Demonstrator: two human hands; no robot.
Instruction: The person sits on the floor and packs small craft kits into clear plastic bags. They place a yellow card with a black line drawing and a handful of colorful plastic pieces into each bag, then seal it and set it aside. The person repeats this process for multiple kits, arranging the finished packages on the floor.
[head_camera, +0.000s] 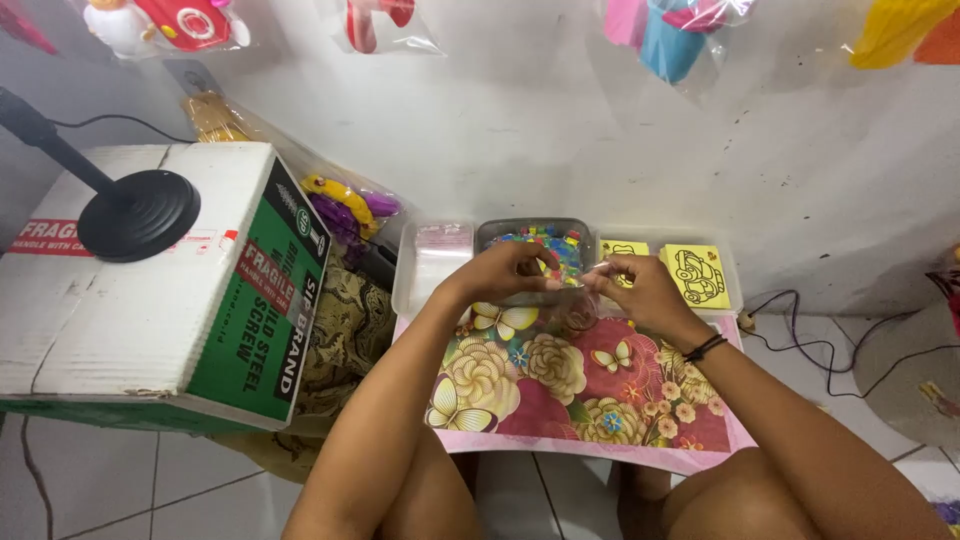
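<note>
My left hand (512, 268) and my right hand (640, 290) meet over a floral board (560, 400) that rests on my lap. Between them they pinch a small clear plastic bag (570, 305), which is hard to make out. Just behind my hands stands a grey tub (535, 232) filled with small colourful pieces. Beside it, in a clear tray (730, 270), lie yellow picture cards (697, 272). A stack of small clear bags (440, 250) lies in the tray's left part.
A large white and green cardboard box (160, 290) stands at left with a black round stand (135, 212) on top. Bagged toys (350, 205) lean against the white wall. More packaged toys (680, 30) hang above. Cables (830, 350) run over the tiled floor at right.
</note>
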